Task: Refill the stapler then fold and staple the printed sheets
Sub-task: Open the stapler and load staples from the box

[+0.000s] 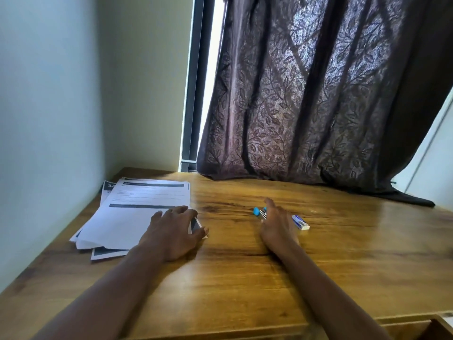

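Risk first, at the right fingertips [269, 203]: they lie over the stapler [257, 212], centre-right of frame, with only its blue end and a bit of metal showing left of the right hand [278, 228]. Can't tell if the fingers are wrapped round it or just laid across. If just laid, a lift will likely skid it over the glossy table [245, 278]. The staple box [300, 222] sits just right of that hand, touching or nearly; a loose wrist swing could knock it and spill the strips. The stapler is small, so opening it one-handed will probably fumble and the other hand is needed. Left fingers [181, 211] are spread and relaxed, flat on the near right corner of the printed sheets [137, 212], left of centre, gripping nothing. The stack is fanned, with lower pages poking out at its near edge; dragging the left hand [171, 234] off could shear it further and skew the fold. Pose: left palm down, right hand turned more on edge, wrists low over the wood, forearms coming in from the bottom left and bottom right corners.
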The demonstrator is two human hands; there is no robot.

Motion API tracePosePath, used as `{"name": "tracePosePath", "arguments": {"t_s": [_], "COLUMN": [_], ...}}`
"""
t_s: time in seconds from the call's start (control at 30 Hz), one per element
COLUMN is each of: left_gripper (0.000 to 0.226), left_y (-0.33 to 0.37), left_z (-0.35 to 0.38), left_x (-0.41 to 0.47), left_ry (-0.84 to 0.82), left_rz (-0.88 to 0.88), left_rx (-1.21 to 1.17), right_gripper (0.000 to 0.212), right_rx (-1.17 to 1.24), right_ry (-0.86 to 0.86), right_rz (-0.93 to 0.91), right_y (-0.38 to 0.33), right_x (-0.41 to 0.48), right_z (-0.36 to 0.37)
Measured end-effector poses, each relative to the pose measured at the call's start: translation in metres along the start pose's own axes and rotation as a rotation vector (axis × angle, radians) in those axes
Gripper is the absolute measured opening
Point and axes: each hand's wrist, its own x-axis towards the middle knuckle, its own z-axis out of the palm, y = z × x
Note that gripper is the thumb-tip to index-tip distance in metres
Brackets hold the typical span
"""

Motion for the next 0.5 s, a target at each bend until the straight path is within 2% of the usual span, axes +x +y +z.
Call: {"name": "tracePosePath", "arguments": {"t_s": [0.07, 0.13, 0.33, 0.5], "left_gripper": [0.065, 0.066, 0.065, 0.057], "left_y": [-0.001, -0.001, 0.000, 0.012], "left_z": [0.001, 0.001, -0.002, -0.016], "left_x": [-0.001, -0.002, -0.001, 0.020], "left_ry": [0.012, 0.017, 0.026, 0.138], "left_rz": [0.004, 0.011, -0.030, -0.042], "left_rx": [-0.006, -0.011, 0.011, -0.095], "right_gripper": [0.078, 0.081, 0.055, 0.036], "right_rx": [-0.105, -0.092, 0.690, 1.246], "right_ry": [-0.065, -0.097, -0.038, -0.194], "right_rz": [-0.050, -0.106, -0.125, 0.091], "right_y": [-0.006, -0.012, -0.011, -0.002], "right_x": [0.010, 0.021, 0.039, 0.059], "right_z": [0.002, 0.004, 0.020, 0.023]}}
